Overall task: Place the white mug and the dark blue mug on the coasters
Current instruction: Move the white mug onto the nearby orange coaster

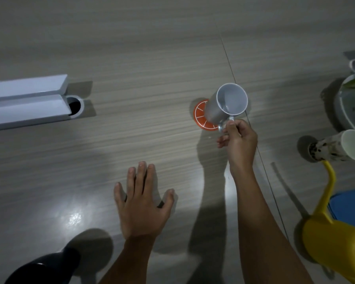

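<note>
My right hand (239,143) grips the handle of the white mug (225,105), which is upright over an orange round coaster (201,115) with white slice lines; whether the mug's base touches the coaster I cannot tell. My left hand (140,201) lies flat on the wooden table, fingers spread, holding nothing, well left of the coaster. A dark mug (43,267) shows at the bottom left corner, partly cut off by the frame. Only one coaster is in sight.
A white cable tray (27,99) with a round grommet hole lies at the left. On the right stand a speckled cup (336,146), a yellow watering can (336,242), a blue object (350,203) and a white plant pot (353,105).
</note>
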### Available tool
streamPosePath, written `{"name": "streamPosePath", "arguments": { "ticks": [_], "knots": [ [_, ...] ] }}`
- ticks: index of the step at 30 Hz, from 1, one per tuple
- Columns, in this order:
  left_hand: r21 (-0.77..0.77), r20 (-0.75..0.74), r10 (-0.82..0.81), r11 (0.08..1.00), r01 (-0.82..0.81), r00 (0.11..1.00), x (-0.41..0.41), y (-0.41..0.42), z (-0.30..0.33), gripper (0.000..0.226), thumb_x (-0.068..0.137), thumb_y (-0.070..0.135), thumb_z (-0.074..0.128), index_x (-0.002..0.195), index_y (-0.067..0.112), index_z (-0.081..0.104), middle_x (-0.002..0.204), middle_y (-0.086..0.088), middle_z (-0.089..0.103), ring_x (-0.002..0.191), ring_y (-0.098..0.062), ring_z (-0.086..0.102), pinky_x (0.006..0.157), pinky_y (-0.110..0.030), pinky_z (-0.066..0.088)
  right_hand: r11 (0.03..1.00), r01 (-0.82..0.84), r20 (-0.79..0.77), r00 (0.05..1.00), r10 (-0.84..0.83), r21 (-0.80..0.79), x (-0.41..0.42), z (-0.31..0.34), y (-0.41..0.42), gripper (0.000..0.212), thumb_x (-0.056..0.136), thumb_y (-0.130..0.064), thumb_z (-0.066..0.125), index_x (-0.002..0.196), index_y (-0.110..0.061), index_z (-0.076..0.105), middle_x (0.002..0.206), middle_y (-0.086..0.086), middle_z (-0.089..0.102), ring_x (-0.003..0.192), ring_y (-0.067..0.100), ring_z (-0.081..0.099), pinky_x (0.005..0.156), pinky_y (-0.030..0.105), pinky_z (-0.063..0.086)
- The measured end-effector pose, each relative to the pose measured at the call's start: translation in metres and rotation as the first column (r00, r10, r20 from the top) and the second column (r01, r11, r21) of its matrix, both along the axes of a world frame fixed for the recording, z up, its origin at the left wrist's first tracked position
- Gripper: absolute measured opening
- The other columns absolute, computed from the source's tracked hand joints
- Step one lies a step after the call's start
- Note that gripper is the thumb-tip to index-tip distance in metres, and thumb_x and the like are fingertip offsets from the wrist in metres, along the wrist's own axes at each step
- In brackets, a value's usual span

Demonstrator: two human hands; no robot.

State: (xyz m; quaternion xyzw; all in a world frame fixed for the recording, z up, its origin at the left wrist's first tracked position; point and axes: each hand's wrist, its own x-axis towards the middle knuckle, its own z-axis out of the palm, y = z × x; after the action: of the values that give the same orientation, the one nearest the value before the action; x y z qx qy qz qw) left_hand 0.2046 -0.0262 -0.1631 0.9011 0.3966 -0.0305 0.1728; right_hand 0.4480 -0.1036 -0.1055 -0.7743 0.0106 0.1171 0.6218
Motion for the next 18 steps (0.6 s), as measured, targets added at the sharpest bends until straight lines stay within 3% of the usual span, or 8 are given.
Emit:
{"name": "streamPosePath", "arguments": {
  "ticks": [12,18],
  "knots": [
    [0.010,-0.003,0.001,1.000,-0.001,1.000,0.0007,-0.0005,0.0010,0.082,0.091,0.068,0.036,0.160,0.025,0.025,0.170,0.001,0.020,0.158,-0.024,0.015,0.123,-0.061,0.014,1.000,0.002,-0.004,1.000,-0.002,-0.027,-0.0029,-0.0035,0.0066,0.024,0.094,-0.024,0.058,0.070,-0.020,0.063,0.070,0.004,0.065,0.051,0.021,0.061,0.050,0.030,0.049],
    [0.009,-0.001,0.002,1.000,-0.002,1.000,-0.0003,-0.0007,-0.0003,0.082,0.091,0.068,0.037,0.161,0.026,0.023,0.170,0.002,0.019,0.158,-0.024,0.013,0.123,-0.061,0.014,0.998,-0.002,0.017,1.000,0.003,-0.068,-0.0052,-0.0037,0.0062,0.022,0.093,-0.025,0.058,0.072,-0.019,0.063,0.059,-0.006,0.066,0.051,0.019,0.063,0.051,0.031,0.050]
  ]
}}
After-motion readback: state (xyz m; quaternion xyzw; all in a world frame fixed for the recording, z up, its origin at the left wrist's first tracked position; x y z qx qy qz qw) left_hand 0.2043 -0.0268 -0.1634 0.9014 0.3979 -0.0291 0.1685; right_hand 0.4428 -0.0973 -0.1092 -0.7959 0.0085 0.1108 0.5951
